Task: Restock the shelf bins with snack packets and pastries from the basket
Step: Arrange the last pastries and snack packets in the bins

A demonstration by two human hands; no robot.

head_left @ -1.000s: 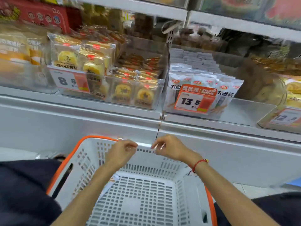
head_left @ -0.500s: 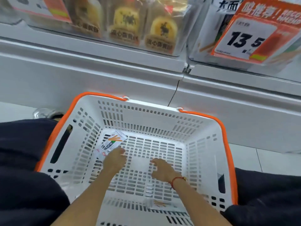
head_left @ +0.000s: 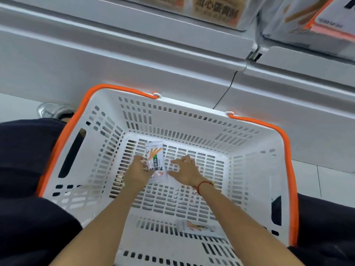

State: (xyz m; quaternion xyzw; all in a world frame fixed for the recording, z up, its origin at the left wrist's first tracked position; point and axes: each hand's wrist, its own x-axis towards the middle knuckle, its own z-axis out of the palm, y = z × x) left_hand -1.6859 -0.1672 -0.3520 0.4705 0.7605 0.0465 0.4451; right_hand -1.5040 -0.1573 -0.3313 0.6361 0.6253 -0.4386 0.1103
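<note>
Head view, looking down into a white slotted basket with an orange rim, set on the floor between your dark-clothed knees and against the grey base of a shelf unit. Both of your hands are deep in the basket near the middle of its floor. Your left hand grasps a snack packet along its left edge; the packet is white, long and narrow, printed with orange sticks, a green band and dark characters, and it stands tilted with its top end pointing away from you. Your right hand is released, fingers spread and lightly bent, just beside the packet's right edge; whether it touches the packet is hard to tell. A red cord bracelet circles your right wrist.

A second packet of the same white and orange kind lies flat on the basket floor near the closest wall, to the right of your right forearm; it is blurred and its print cannot be read.

At the top edge, the shelf bins are cut off, showing only the lower strip of a yellow-brown pastry label and, to the right, a corner of an orange price tag. Part of a grey shoe shows at the left, half hidden behind your knee and the basket rim
</note>
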